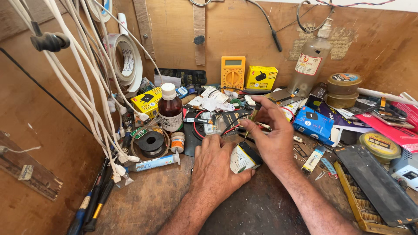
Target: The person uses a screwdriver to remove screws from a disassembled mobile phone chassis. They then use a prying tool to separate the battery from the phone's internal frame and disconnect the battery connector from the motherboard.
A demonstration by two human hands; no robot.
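Though hemmed (clutter), right hand [272, 143] on screwdriver [252, 117]

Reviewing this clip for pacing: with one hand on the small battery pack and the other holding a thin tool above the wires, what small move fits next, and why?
Probably lower the thin tool onto the red and black wires. The right hand pinches it upright just above them, while the left hand already presses the small battery pack against the wooden bench. Whether the tip touches yet cannot be told.

Left hand [216, 167]: bare, no glove, ring or watch; forearm unsleeved below the fingers. Right hand [271, 135]: bare, no ring; wrist and forearm behind the fingers uncovered, hairy, no sleeve.
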